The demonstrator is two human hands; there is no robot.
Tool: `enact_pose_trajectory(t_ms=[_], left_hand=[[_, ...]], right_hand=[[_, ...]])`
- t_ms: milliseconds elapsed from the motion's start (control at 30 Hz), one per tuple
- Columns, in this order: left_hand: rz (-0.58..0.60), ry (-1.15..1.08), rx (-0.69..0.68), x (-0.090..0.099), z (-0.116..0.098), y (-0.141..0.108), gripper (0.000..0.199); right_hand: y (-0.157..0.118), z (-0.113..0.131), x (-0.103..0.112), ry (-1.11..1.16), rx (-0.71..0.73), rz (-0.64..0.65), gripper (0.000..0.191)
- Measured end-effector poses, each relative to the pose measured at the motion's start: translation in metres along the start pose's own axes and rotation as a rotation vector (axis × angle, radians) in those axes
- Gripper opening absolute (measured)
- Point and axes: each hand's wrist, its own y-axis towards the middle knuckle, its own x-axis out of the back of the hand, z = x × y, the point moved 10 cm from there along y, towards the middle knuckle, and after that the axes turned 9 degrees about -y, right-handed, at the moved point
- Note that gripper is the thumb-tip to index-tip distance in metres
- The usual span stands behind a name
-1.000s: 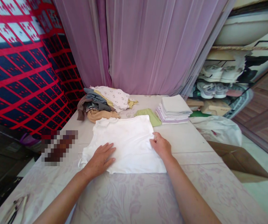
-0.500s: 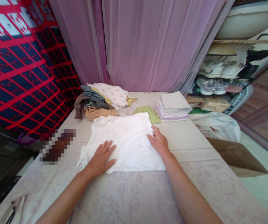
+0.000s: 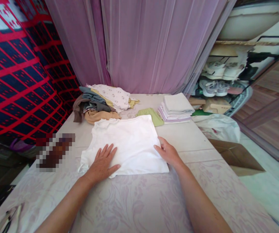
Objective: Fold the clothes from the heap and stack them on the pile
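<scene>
A white shirt (image 3: 132, 139) lies spread on the patterned bed cover, with frilly edging at its left and upper left. My left hand (image 3: 103, 163) rests flat on the lower left of the cloth, fingers spread. At the right edge, my right hand (image 3: 167, 151) pinches the fabric between thumb and fingers; some fingertips are hidden. Just beyond the shirt lies a folded green cloth (image 3: 154, 116). Beside it, to the right, is a neat stack of folded white and lilac clothes (image 3: 177, 106).
A loose pile of clothes (image 3: 103, 105) sits at the back left. Purple curtains (image 3: 141, 48) hang behind the bed (image 3: 134, 204). On the right are a shoe rack with sneakers (image 3: 213, 87), a white bag (image 3: 222, 127) and an open cardboard box (image 3: 236, 158). A blurred-out item (image 3: 55, 152) lies at left.
My right hand has slid slightly down along the shirt's right edge, whose lower right corner now shows. My left hand stays flat on the cloth. The view has shifted slightly.
</scene>
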Motion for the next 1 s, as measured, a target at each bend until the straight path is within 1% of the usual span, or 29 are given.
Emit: enact_pose_trajectory(t_ms=[100,167,267,333,433,500,567,700,767,867,933,1000], left_hand=[[-0.002,-0.009,0.005,0.002,-0.001,0.001,0.075],[0.01,-0.017,0.017,0.004,-0.002,0.001,0.076],[0.048,-0.018,0.05,0.007,-0.008,0.0,0.075],[0.04,0.0,0.055,0.012,-0.015,-0.002,0.072],[-0.008,0.031,-0.032,0.015,-0.037,-0.006,0.058],[-0.013,0.03,-0.112,0.011,-0.052,-0.009,0.05],[-0.011,0.019,-0.152,0.004,-0.06,-0.011,0.047],[-0.024,0.034,-0.191,-0.006,-0.063,-0.014,0.051],[-0.033,0.057,-0.224,-0.008,-0.065,-0.017,0.051],[-0.043,0.086,-0.276,-0.007,-0.067,-0.024,0.05],[-0.038,0.088,-0.294,-0.005,-0.07,-0.028,0.051],[-0.023,0.075,-0.287,-0.002,-0.073,-0.028,0.05]], right_hand=[[-0.021,0.0,0.0,0.017,0.017,0.024,0.056],[-0.031,0.002,0.003,0.043,0.039,-0.008,0.058],[-0.036,0.006,0.006,0.079,0.068,-0.087,0.057],[-0.035,0.001,0.005,0.082,0.023,-0.119,0.054],[-0.033,-0.011,0.003,0.062,-0.071,-0.118,0.054],[-0.036,-0.012,0.002,0.047,-0.077,-0.08,0.057],[-0.043,-0.01,0.002,-0.003,-0.067,-0.06,0.06],[-0.063,-0.01,0.005,-0.196,-0.107,-0.087,0.06],[-0.07,-0.013,0.005,-0.236,-0.12,-0.097,0.059],[-0.076,-0.015,0.009,-0.274,-0.093,-0.122,0.054],[-0.079,-0.011,0.017,-0.34,-0.055,-0.179,0.047],[-0.081,0.004,0.029,-0.395,0.018,-0.277,0.039]])
